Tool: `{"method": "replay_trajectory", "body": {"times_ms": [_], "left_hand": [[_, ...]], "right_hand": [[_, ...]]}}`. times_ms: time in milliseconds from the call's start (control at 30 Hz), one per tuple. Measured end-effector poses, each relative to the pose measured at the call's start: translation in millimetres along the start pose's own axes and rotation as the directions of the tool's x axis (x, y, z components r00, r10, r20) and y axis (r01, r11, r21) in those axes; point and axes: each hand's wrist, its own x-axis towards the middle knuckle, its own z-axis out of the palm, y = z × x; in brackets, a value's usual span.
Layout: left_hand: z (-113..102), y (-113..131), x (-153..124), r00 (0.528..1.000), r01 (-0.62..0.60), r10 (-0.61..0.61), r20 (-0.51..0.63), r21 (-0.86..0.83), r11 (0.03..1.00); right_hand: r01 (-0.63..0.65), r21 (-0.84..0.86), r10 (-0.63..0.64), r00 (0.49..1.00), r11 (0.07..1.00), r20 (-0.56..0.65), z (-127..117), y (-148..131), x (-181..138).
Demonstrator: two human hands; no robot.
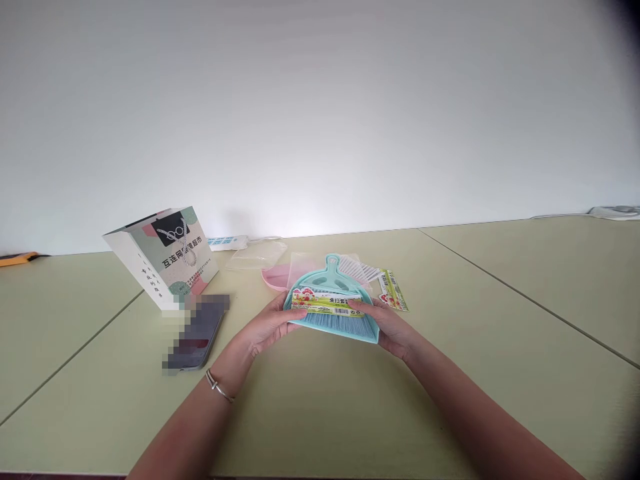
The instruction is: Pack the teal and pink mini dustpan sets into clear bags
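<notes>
A small teal dustpan (331,280) with a matching brush tucked in it and a yellow-green paper label (327,305) across the front is held just above the table. My left hand (270,327) grips its left edge, thumb on the label. My right hand (390,327) grips its right edge, thumb also on the label. Both hands are closed on the set.
A pink dustpan (276,277) and clear plastic wrapping (256,255) lie behind. A loose printed label (393,290) lies to the right. A paper gift bag (163,257) lies on its side at left, with a dark phone (195,337) in front of it. The pale green table (500,300) stands against a white wall.
</notes>
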Motion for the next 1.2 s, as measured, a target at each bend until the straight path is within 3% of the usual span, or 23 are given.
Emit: {"method": "replay_trajectory", "body": {"times_ms": [100, 367, 467, 533, 700, 1033, 1200], "left_hand": [[-7, 4, -2, 0.999, -0.012, 0.012, 0.039, 0.006, 1.0], [-9, -7, 7, 0.992, -0.01, 0.002, -0.129, -0.06, 0.998], [-7, -7, 8, 0.985, -0.007, -0.011, -0.175, -0.102, 0.995], [-6, -5, 7, 0.986, 0.0, -0.02, -0.166, -0.122, 0.993], [-4, -2, 4, 0.995, 0.019, -0.032, -0.097, -0.134, 0.991], [-2, -2, 0, 0.995, 0.094, -0.095, -0.007, -0.046, 0.994], [-2, -4, 2, 0.996, 0.07, -0.073, -0.042, -0.061, 0.996]], "right_hand": [[-0.005, -0.012, 0.006, 0.998, 1.0, 0.065, -1, -3, -2], [0.062, -0.004, -0.059, 0.961, 0.998, 0.269, -14, -10, -6], [0.071, 0.018, -0.073, 0.956, 0.997, 0.283, -17, -14, -6], [0.068, 0.04, -0.076, 0.97, 0.997, 0.231, -16, -16, -5], [0.066, 0.034, -0.065, 0.997, 0.997, -0.032, -11, -14, 2], [0.163, 0.012, -0.158, 0.969, 0.987, -0.191, -18, -5, 12], [0.214, -0.074, -0.226, 0.94, 0.974, -0.257, -15, -3, 12]]}}
